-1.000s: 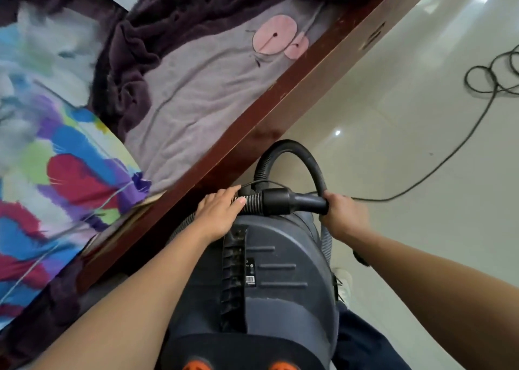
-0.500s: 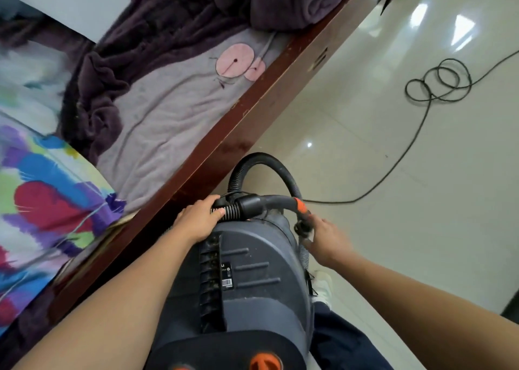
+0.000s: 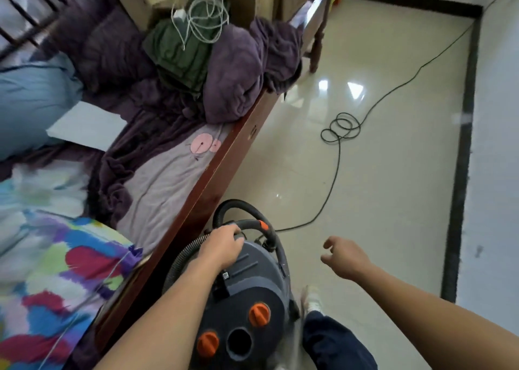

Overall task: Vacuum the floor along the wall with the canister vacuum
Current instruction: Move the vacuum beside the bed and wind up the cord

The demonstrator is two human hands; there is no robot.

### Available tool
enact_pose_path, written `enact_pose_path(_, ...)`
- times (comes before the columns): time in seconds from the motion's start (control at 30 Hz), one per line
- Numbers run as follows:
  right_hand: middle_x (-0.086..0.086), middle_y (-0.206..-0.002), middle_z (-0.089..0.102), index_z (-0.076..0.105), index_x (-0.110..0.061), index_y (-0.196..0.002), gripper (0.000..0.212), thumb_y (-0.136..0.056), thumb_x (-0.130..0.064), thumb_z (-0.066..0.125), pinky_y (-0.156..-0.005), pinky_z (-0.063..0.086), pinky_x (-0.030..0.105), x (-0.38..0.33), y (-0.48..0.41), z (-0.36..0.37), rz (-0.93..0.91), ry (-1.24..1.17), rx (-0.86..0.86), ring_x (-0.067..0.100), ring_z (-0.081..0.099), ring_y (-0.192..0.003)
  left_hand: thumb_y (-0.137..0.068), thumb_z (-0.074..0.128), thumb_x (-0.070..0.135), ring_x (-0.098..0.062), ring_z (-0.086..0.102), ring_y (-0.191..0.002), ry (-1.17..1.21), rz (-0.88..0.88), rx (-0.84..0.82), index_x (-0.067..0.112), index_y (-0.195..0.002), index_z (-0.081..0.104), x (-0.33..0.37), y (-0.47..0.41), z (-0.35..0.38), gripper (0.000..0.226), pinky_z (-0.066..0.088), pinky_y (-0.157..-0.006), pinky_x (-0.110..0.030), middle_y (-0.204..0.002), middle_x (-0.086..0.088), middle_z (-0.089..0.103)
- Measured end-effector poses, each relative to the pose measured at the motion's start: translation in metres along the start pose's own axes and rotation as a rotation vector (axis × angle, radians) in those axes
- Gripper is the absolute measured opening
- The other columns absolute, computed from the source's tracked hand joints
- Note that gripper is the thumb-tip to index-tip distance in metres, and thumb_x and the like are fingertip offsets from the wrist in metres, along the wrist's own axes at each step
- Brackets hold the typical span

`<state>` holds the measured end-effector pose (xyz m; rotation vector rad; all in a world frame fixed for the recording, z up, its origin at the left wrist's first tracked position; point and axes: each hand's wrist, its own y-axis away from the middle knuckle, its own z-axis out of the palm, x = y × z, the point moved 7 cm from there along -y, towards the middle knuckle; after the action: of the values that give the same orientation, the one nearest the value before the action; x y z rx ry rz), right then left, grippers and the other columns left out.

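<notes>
The dark grey canister vacuum [image 3: 252, 282] with orange knobs sits low in the middle, beside the bed's red-brown wooden side rail [image 3: 213, 179]. Its black hose [image 3: 247, 209] loops over the front of the body. My left hand [image 3: 224, 246] grips the hose handle on top of the canister. Off to the right of the vacuum, my right hand [image 3: 345, 257] hangs in the air with loosely curled fingers, holding nothing. The black power cord [image 3: 337, 156] runs across the glossy cream floor [image 3: 379, 201], coils once, and leads toward the far right wall.
The bed on the left carries a purple blanket [image 3: 247, 69], a colourful sheet [image 3: 56, 257] and a green bundle with white cord [image 3: 196, 30]. A black skirting strip [image 3: 460, 173] borders the white wall on the right. My leg and shoe [image 3: 314, 302] stand beside the vacuum.
My right hand has let go of the hose end and moved away to the right. The view has tilted up, showing more floor, the wall and the whole canister.
</notes>
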<state>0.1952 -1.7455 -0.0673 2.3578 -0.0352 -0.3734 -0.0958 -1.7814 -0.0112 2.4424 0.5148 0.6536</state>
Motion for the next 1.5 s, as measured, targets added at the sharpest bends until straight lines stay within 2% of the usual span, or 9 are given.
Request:
enact_pose_path(0.2,0.004,-0.127,0.064,0.059,-0.021,-0.127,0.039,-0.090,-0.035,0.060,-0.086,0.047,0.029,0.048,0.060,-0.111,0.035,-0.054,0.146,0.022,0.060,-0.113,-0.095,0.051,0.030,-0.025,0.060,-0.104,-0.055,0.119,0.034,0.020,-0.118,0.061,0.103,0.049,-0.041,0.027,0.050,-0.090,-0.038,-0.114,-0.006,0.065)
enact_pose_path(0.4,0.002,-0.126,0.064,0.061,-0.024,-0.125,0.038,-0.089,-0.035,0.057,-0.086,0.048,0.030,0.126,0.095,-0.237,0.079,-0.058,0.303,0.022,0.060,-0.113,-0.094,0.049,0.027,-0.030,0.060,-0.109,-0.144,0.307,0.095,0.016,-0.115,0.065,0.248,0.065,-0.075,0.028,0.049,-0.088,-0.034,-0.117,-0.011,0.066)
enact_pose_path(0.53,0.002,-0.126,0.065,0.062,-0.023,-0.124,0.037,-0.088,-0.034,0.059,-0.085,0.048,0.029,0.194,0.093,-0.322,0.118,-0.104,0.387,0.022,0.060,-0.113,-0.095,0.049,0.031,-0.027,0.060,-0.107,-0.170,0.381,0.146,0.020,-0.120,0.062,0.354,0.052,-0.084,0.030,0.047,-0.084,-0.032,-0.118,-0.008,0.064)
enact_pose_path(0.63,0.002,-0.126,0.064,0.062,-0.023,-0.124,0.037,-0.088,-0.033,0.059,-0.081,0.046,0.029,0.244,0.079,-0.384,0.142,-0.128,0.415,0.022,0.060,-0.111,-0.094,0.052,0.033,-0.024,0.061,-0.095,-0.114,0.391,0.159,0.022,-0.117,0.062,0.432,0.035,-0.085,0.028,0.048,-0.080,-0.031,-0.106,-0.005,0.066)
enact_pose_path(0.7,0.004,-0.127,0.063,0.062,-0.021,-0.125,0.038,-0.088,-0.033,0.059,-0.085,0.049,0.031,0.271,0.069,-0.421,0.148,-0.140,0.426,0.023,0.060,-0.111,-0.094,0.053,0.032,-0.023,0.060,-0.088,-0.075,0.415,0.166,0.021,-0.115,0.063,0.480,0.025,-0.085,0.026,0.047,-0.078,-0.031,-0.096,-0.004,0.064)
enact_pose_path(0.9,0.004,-0.126,0.063,0.062,-0.018,-0.125,0.039,-0.089,-0.031,0.061,-0.085,0.049,0.031,0.310,0.037,-0.519,0.117,-0.150,0.467,0.022,0.060,-0.108,-0.093,0.055,0.034,-0.025,0.061,-0.095,-0.084,0.464,0.170,0.023,-0.113,0.064,0.587,0.000,-0.092,0.025,0.051,-0.084,-0.034,-0.104,-0.006,0.066)
enact_pose_path(1.2,0.004,-0.127,0.062,0.061,-0.020,-0.127,0.041,-0.089,-0.035,0.062,-0.086,0.049,0.032,0.312,-0.074,-0.644,0.068,-0.143,0.507,0.022,0.059,-0.109,-0.093,0.057,0.033,-0.020,0.061,-0.081,-0.071,0.478,0.221,0.021,-0.110,0.065,0.694,-0.120,-0.149,0.023,0.047,-0.068,-0.027,-0.096,-0.005,0.065)
enact_pose_path(1.33,0.006,-0.132,0.059,0.056,-0.019,-0.132,0.046,-0.091,-0.037,0.064,-0.092,0.049,0.033,0.329,-0.138,-0.707,0.129,-0.152,0.511,0.023,0.058,-0.114,-0.093,0.056,0.037,-0.019,0.060,-0.087,-0.113,0.512,0.190,0.025,-0.114,0.063,0.755,-0.200,-0.169,0.025,0.046,-0.072,-0.027,-0.104,-0.003,0.064)
enact_pose_path(1.5,0.005,-0.131,0.060,0.058,-0.019,-0.128,0.042,-0.090,-0.034,0.066,-0.088,0.048,0.031,0.344,-0.201,-0.785,0.207,-0.220,0.526,0.023,0.058,-0.112,-0.093,0.054,0.039,-0.021,0.062,-0.088,-0.188,0.545,0.156,0.026,-0.113,0.062,0.839,-0.285,-0.211,0.025,0.052,-0.077,-0.031,-0.104,-0.003,0.065)
